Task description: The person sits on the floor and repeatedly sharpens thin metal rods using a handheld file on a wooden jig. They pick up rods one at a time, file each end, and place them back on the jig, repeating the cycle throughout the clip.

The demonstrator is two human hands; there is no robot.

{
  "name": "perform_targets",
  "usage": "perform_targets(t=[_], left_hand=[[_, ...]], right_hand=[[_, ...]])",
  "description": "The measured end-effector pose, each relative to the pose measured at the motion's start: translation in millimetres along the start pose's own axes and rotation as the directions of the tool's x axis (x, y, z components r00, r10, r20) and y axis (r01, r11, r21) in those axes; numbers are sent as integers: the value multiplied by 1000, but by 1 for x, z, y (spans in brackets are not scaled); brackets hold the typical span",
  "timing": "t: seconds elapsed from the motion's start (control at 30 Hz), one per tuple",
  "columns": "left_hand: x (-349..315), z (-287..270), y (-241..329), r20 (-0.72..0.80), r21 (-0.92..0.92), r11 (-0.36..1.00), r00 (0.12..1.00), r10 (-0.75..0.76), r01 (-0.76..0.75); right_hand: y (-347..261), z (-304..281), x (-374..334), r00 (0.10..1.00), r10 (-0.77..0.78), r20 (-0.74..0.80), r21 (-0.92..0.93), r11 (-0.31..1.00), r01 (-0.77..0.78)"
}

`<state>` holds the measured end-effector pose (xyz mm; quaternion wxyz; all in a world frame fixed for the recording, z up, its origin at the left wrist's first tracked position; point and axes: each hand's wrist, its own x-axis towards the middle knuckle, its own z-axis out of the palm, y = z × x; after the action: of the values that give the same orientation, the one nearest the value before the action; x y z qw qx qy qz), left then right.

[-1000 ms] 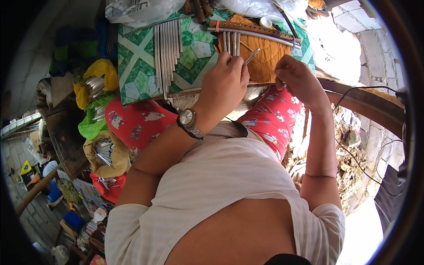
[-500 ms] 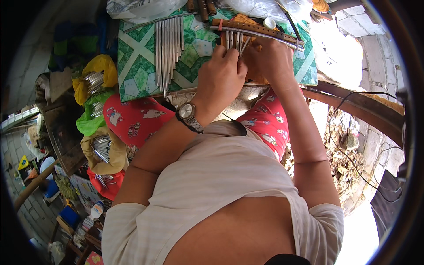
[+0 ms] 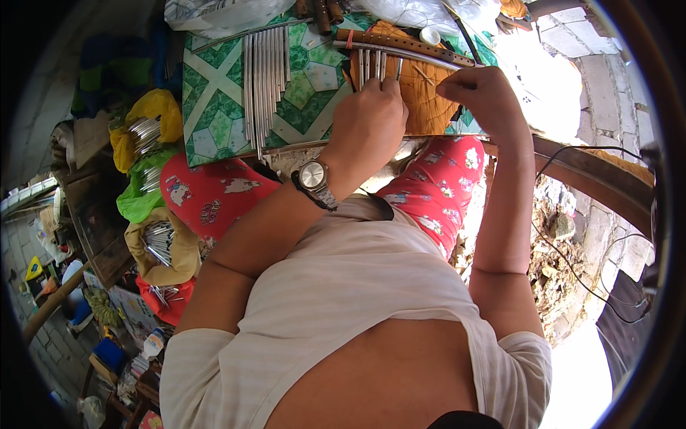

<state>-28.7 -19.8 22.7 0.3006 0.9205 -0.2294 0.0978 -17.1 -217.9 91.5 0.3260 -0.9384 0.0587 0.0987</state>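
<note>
My left hand (image 3: 368, 121), with a watch (image 3: 312, 175) on its wrist, is closed over the lower ends of several short silver tubes (image 3: 368, 64). One separate thin metal tube (image 3: 399, 68) sticks up from its fingertips. My right hand (image 3: 489, 100) hovers right of it with thumb and fingers pinched; anything in the pinch is too small to make out. Above both hands lies a brown strip with a row of holes (image 3: 400, 44), with a long silver rod (image 3: 407, 54) along its near side. An orange cloth (image 3: 421, 96) lies beneath.
On the green patterned tabletop (image 3: 214, 107), a row of long silver tubes (image 3: 264, 86) lies graded by length. Clear plastic bags (image 3: 229, 16), dark brown tubes (image 3: 321, 14) and a small white round piece (image 3: 429, 36) lie at the back. Bags of metal tubes (image 3: 158, 239) stand at left.
My right hand has moved away to the right from beside my left hand, uncovering the orange cloth. My left hand stays at the short tubes, slightly shifted.
</note>
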Motion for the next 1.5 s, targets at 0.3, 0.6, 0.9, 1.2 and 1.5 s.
perform_targets(t=[0.3, 0.6, 0.9, 1.2, 1.5], left_hand=[[1, 8, 1, -17, 173, 984, 999, 37, -33], [-1, 12, -4, -72, 211, 975, 994, 83, -66], [1, 12, -8, -66, 194, 979, 995, 80, -66], [5, 17, -10, -109, 159, 986, 992, 63, -45], [7, 24, -16, -18, 93, 996, 1000, 3, -1]], right_hand=[[14, 16, 39, 968, -17, -249, 208, 975, 71], [3, 54, 69, 819, -317, -477, -120, 947, 297], [5, 70, 79, 756, -374, -537, -261, 926, 273], [12, 77, 87, 757, -362, -545, -304, 926, 224], [6, 77, 85, 769, -297, -567, -267, 949, 170]])
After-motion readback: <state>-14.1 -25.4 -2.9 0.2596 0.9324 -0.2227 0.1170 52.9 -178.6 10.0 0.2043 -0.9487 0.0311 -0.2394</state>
